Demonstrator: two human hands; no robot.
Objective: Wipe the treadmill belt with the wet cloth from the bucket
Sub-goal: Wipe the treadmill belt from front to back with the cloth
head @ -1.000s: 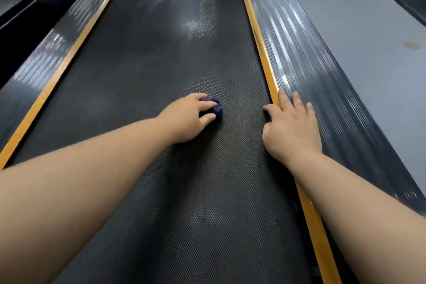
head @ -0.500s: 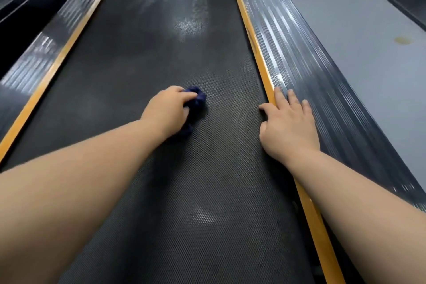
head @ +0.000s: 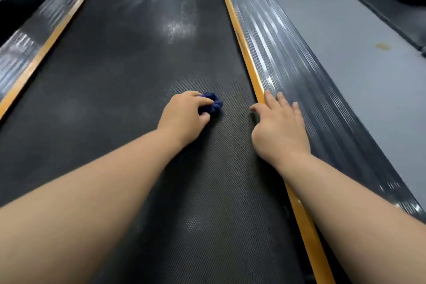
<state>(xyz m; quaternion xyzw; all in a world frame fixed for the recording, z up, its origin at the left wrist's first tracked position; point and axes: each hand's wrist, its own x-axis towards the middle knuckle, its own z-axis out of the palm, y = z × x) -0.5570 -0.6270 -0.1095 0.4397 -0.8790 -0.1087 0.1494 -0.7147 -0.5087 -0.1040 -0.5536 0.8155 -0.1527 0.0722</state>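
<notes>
Grey floor (head: 345,57) runs along the right. A dark belt (head: 110,104) fills the middle of the view, w/ an orange strip (head: 242,41) and a ribbed side rail (head: 299,71) next to it.

The cloth (head: 214,102) is blue, wadded into a small ball and sits on the belt right of centre. The left hand (head: 184,117) has fingers and thumb curled round it and presses it down, so only the front of the wad shows. The right hand (head: 280,129) is just beside, apart from the cloth. Its fingers lie straight and flat across the strip and rail, thumb out on the belt edge, gripping nothing; prob. a brace. Bucket not in view.

Risks from here:
- The wad is v. small vs the belt width. Each pass prob. cleans a thin line, so gaps and streaks are likely unless the cloth is opened out.
- The pale smear (head: 177,27) further up looks untouched. It is a long reach and easy to skip.
- Body weight is on both arms. If the belt rolls freely, a hard push fwd could shift it and the left hand could slip.
- The right thumb sits by the seam betw. belt and strip, a pinch spot if the belt creeps.
- A too-wet cloth near that edge could send water into the seam and under the deck.
- W/ no bucket in reach, the cloth may dry out or load up w/ dirt and just smear it.
</notes>
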